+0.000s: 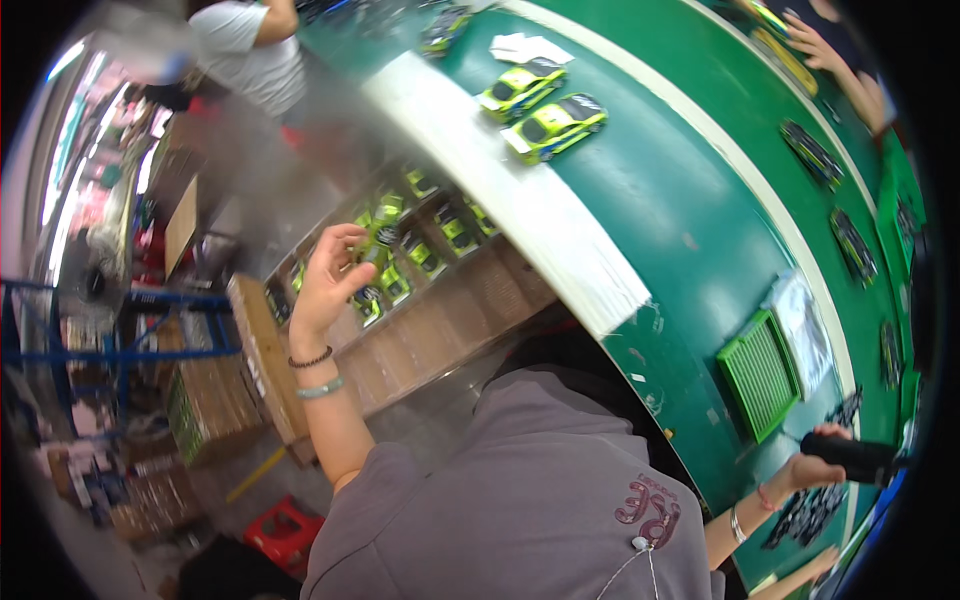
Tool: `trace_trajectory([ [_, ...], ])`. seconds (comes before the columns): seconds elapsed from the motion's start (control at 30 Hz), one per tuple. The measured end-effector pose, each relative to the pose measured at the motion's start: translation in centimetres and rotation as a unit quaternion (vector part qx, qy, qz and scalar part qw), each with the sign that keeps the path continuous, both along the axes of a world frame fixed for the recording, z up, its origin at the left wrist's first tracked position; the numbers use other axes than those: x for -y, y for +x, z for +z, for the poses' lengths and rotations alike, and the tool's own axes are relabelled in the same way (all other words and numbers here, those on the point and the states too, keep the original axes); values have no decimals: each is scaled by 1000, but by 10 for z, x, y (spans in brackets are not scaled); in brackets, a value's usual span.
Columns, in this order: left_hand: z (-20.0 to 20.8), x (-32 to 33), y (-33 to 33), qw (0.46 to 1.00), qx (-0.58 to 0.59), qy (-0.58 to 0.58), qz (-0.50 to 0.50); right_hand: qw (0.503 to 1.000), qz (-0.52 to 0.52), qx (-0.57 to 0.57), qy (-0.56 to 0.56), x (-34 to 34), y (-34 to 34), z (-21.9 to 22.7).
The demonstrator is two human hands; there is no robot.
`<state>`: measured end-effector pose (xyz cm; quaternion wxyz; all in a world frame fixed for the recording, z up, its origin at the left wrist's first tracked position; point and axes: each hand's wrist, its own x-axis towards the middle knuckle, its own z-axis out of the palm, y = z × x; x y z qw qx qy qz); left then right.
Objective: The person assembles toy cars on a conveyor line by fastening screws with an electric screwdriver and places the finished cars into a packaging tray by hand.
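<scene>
My left hand [330, 280] is raised over an open cardboard box [470, 300] of lime-green toy cars beside the bench. Its fingers are closed on one green toy car [380, 243] just above the rows. Beaded bracelets sit on that wrist. At the lower right, my right hand [812, 468] grips a black cylindrical tool [855, 455] over the edge of the green conveyor belt [660, 200]. Two finished green toy cars [555, 125] stand on the belt at the top, side by side.
A green ribbed tray [760, 375] and a clear plastic bag [805, 330] lie near my right hand. Dark car parts [812, 152] line the belt's far side, where another person's hand [820, 45] works. A person in a white shirt [250, 50] stands top left. Stacked cartons [210, 400] and a red stool [285, 530] sit on the floor.
</scene>
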<state>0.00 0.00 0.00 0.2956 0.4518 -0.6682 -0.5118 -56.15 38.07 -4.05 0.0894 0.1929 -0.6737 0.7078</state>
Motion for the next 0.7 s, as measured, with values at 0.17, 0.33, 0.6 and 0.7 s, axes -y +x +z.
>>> trace_trajectory([
  [0.17,36,-11,-134,914,233,-264,-203,997,43,-16,-55,-12,-1,-11],
  [0.33,27,-22,-212,854,309,-323,-265,995,19,15,-99,-5,12,-6],
  [0.6,49,3,-335,811,111,-484,-308,997,-33,-12,-72,11,26,9],
  [0.7,36,3,-384,790,92,-500,-342,998,-31,-12,-61,15,31,14],
])
